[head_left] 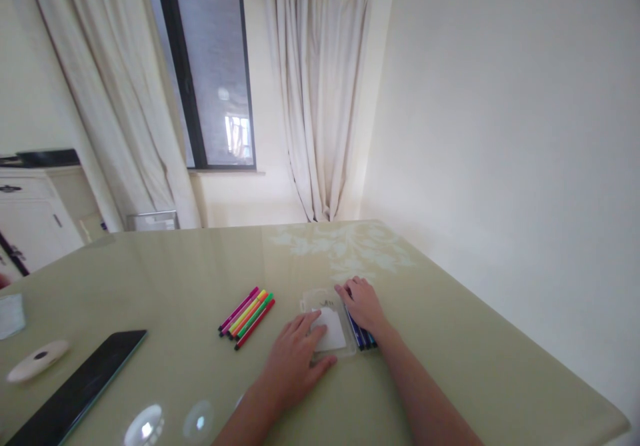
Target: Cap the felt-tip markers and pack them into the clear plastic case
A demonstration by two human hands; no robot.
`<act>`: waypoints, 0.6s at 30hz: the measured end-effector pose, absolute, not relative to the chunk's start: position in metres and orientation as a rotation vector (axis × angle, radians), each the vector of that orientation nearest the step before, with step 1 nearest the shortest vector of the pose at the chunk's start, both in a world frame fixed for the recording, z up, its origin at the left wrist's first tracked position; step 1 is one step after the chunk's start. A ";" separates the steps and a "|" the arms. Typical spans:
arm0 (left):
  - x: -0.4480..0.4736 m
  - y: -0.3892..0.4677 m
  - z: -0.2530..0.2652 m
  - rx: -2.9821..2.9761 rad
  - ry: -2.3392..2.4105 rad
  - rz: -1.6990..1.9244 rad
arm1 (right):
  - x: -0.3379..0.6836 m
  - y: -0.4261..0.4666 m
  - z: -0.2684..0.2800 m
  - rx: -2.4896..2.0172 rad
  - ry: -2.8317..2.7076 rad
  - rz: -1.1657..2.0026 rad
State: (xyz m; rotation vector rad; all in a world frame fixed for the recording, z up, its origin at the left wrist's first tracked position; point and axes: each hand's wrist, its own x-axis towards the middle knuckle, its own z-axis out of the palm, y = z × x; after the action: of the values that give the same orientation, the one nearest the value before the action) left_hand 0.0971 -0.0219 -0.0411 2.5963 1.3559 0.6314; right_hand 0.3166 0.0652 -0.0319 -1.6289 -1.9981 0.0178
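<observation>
A clear plastic marker case (353,351) lies unfolded on the table, with a white card (333,333) in its left half. Dark blue and teal markers (361,337) sit side by side in the right half. My left hand (296,359) rests over the left half, its fingers spread and touching the card. Over the far end of the blue markers lies my right hand (364,305), thumb apart from the bent fingers; the marker tops are hidden beneath it. Left of the case, several coloured markers (253,315) in purple, yellow, orange, green and red lie in a slanted row.
A dark flat tablet-like device (83,386) lies on the table (175,286) at the near left, beside a white oval object (39,362). A pale packet (11,316) is at the left edge. The wall (525,166) runs along the table's right side.
</observation>
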 end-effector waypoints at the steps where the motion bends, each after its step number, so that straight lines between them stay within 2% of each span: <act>1: 0.096 -0.021 -0.040 2.590 1.356 0.620 | 0.317 0.066 -0.032 -1.581 -1.950 0.063; 9: 0.092 -0.018 -0.039 2.562 1.306 0.636 | 0.324 0.060 -0.012 -1.217 -1.651 0.411; 14: 0.094 -0.019 -0.039 2.547 1.315 0.619 | 0.327 0.054 -0.001 -1.270 -1.635 0.361; 18: 0.093 -0.017 -0.044 2.552 1.319 0.614 | 0.332 0.049 0.006 -1.389 -1.343 0.301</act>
State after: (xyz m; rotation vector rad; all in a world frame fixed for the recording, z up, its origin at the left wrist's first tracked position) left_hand 0.0931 -0.0171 -0.0436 2.5524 1.3187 0.6143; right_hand 0.3322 0.0490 0.0056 -1.3890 -1.3433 0.3015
